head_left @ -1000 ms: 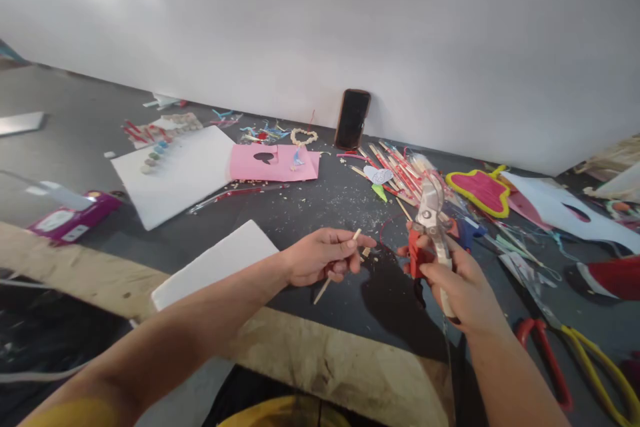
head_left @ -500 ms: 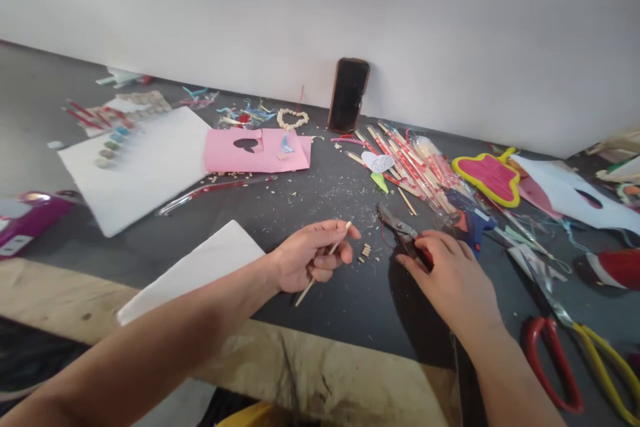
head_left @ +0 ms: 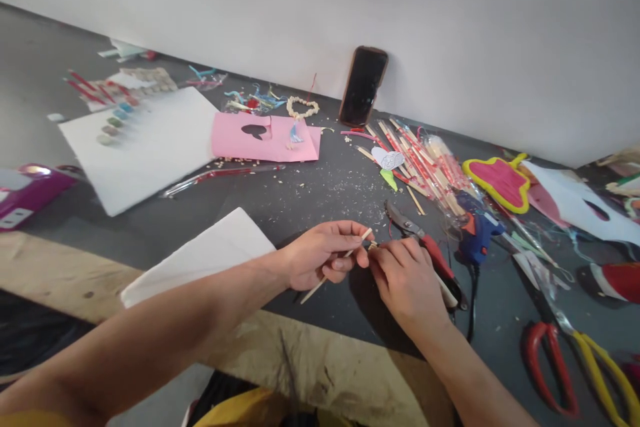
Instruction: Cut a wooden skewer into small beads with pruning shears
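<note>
My left hand [head_left: 333, 257] is closed around a thin wooden stick [head_left: 313, 292], whose upper end pokes out above the fingertips. Close beside it, my right hand [head_left: 403, 274] reaches down to the tabletop with its fingers pressed together. At those fingertips lie small cut stick pieces [head_left: 373, 246], mostly covered by the hand. Pruning shears [head_left: 435, 255] with red handles rest on the table just right of and behind that hand, out of its hold.
Bundled wooden sticks [head_left: 413, 154] and a blue glue gun [head_left: 475, 230] lie to the right, with large scissors [head_left: 553, 360] nearer me. A phone [head_left: 364, 85] leans on the wall. White boards [head_left: 195, 257] and a pink paper piece [head_left: 227, 137] occupy the left.
My right hand has let go of the pruning shears and moved left to the small cut pieces. My left hand still holds the stick. The view has shifted slightly.
</note>
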{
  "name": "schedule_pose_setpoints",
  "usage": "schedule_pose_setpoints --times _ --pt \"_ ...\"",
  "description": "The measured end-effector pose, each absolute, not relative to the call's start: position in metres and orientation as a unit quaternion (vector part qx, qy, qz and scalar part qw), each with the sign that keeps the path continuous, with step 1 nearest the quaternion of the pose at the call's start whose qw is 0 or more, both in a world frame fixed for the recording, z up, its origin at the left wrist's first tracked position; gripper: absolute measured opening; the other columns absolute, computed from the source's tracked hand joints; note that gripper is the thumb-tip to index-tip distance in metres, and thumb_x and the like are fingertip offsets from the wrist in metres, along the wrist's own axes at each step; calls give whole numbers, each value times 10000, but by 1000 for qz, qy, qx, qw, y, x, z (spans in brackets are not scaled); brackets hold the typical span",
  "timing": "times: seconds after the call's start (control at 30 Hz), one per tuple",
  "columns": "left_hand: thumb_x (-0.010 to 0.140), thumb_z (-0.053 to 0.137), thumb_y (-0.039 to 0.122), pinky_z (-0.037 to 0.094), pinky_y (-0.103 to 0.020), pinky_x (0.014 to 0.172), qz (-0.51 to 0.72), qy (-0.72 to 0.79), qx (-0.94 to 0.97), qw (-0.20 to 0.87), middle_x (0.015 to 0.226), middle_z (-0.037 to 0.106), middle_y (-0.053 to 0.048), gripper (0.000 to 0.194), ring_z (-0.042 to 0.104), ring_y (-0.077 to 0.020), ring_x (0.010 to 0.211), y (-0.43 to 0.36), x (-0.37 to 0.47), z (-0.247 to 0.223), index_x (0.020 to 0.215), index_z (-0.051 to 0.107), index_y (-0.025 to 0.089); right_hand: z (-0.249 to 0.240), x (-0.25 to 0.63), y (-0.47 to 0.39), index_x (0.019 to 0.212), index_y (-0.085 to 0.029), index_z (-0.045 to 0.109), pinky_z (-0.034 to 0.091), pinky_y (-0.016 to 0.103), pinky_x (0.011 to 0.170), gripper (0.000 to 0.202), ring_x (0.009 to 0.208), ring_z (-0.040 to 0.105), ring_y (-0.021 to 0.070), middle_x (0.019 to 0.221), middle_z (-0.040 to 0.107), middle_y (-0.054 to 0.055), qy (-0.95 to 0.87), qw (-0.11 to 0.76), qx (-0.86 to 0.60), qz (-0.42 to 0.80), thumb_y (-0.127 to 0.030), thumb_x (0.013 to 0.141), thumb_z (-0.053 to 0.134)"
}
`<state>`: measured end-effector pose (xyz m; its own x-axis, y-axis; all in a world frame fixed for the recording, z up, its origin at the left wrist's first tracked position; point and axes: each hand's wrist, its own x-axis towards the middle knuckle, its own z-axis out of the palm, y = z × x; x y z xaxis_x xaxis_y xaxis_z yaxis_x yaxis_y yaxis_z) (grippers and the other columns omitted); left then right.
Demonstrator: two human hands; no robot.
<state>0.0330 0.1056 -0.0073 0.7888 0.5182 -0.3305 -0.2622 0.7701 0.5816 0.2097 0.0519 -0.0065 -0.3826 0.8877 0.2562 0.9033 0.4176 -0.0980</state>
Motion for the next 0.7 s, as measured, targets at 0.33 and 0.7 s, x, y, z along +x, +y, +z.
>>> schedule_pose_setpoints --times 0.33,0.7 --pt "808 578 323 170 -108 319 124 271 316 901 653 566 5 183 277 -5 374 90 35 -2 860 506 163 7 221 41 875 -208 525 457 345 742 114 805 521 178 828 559 48 -822 297 -485 37 -105 827 524" --pt "785 598 339 216 -126 301 146 298 399 855 676 607 -4 205 352 -9 363 84 37 -4 798 547 140 10 217 31 918 -226 571 487 302 705 147 792 573 162 825 610 38 -808 317 -491 82 -129 811 549"
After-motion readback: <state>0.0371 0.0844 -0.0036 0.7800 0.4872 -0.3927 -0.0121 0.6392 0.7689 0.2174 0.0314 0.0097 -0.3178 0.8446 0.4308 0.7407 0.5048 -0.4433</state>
